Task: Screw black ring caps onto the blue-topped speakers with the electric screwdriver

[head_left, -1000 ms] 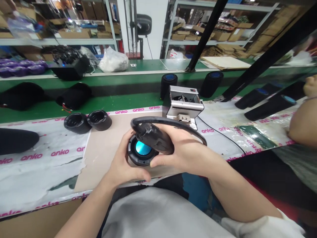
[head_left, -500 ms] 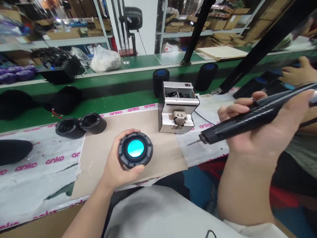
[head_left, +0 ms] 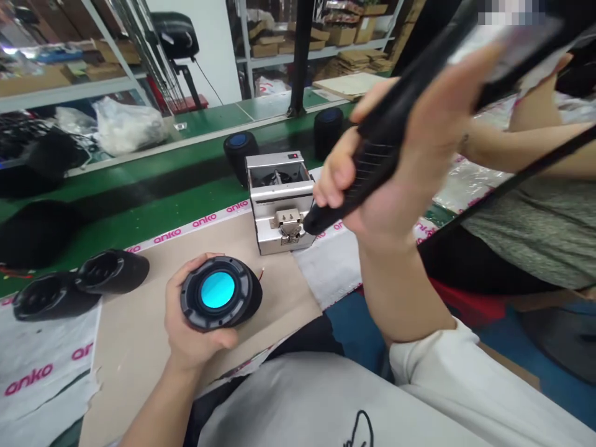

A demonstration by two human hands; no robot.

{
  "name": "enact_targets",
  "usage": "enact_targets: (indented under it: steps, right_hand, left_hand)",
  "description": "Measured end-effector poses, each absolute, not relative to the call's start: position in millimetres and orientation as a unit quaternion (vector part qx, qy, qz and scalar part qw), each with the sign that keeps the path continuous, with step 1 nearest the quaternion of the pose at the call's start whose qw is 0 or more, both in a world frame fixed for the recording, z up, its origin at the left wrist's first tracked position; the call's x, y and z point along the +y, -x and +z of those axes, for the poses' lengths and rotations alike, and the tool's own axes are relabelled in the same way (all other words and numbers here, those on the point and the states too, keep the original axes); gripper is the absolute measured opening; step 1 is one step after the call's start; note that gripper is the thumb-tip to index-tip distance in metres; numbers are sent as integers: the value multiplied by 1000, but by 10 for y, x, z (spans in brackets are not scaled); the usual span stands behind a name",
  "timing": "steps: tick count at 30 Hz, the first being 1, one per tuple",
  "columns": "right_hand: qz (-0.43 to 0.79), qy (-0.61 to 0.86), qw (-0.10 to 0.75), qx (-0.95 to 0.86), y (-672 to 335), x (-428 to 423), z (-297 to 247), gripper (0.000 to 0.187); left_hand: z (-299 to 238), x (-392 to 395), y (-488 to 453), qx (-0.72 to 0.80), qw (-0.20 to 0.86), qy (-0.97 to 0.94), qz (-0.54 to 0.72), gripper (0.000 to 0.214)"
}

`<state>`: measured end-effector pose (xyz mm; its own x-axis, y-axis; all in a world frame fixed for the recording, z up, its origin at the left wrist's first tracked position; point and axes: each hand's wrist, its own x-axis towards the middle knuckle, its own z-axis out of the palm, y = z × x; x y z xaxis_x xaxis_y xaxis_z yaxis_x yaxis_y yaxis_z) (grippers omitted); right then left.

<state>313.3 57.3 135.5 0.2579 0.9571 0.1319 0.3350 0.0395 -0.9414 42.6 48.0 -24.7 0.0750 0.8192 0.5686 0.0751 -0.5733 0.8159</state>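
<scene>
The black cylindrical housing with a glossy turquoise disc in its ringed end (head_left: 218, 290) is over the beige cardboard sheet (head_left: 135, 323), its disc facing up toward the wearer; whether its base touches the cardboard cannot be told. The left hand (head_left: 184, 338) curls round its near side, fingers and thumb spread to the housing's width and holding it, and a small wire sticks out at its far right. The right hand (head_left: 391, 192) has its fingers wrapped about a slim black powered screwdriver (head_left: 377, 161), nose pointing down and left at the front of a silver metal box-shaped machine (head_left: 282, 194) with a red switch; contact there cannot be told. Around the cardboard, white sheeting (head_left: 28, 380) carries the word "anko" in pink lowercase letters, repeated along the border; no other wording can be read. Two hollow black plastic cylinders (head_left: 112, 271) lie side by side to the left. Behind the machine, two dark cylinders with blue tops (head_left: 239, 149) stand on the green bench (head_left: 200, 186). A co-worker's forearm (head_left: 493, 149) reaches in at right.
</scene>
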Motion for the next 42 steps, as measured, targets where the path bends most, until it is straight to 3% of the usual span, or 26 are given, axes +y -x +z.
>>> enact_targets:
  steps: [6,9,13,15,19,29,34,39,42]
  right_hand:
    - [406,417,633,-511,-2991,541,1276,43]
    - [486,430,531,-544,-2874,402,1067,42]
    - [514,442,398,-618,-2746,295,795,80]
    - [507,455,367,-634,-2694,281,720,76]
    - [486,499,338,-634,-2649,269,684,57]
    - [472,524,334,-626,-2652,274,674,70]
    - [478,516,330,-629,-2655,273,660,62]
    - [496,505,336,-621,-2661,260,620,67]
    - [490,513,336,-620,-2659,263,601,74]
  left_hand:
    - [-224,485,-428,333,330,-688,554,114]
    - [-201,475,-372,321,337,-711,527,107]
    - [-150,456,-285,336,353,-739,465,106]
    - [-131,450,-233,325,370,-748,444,105]
    - [-111,475,-123,263,441,-756,406,103]
    - [13,541,-164,213,602,-641,427,87]
    - [9,473,-201,230,552,-663,451,87]
    - [38,411,-229,315,444,-714,439,123]
    - [84,438,-260,316,410,-734,440,111]
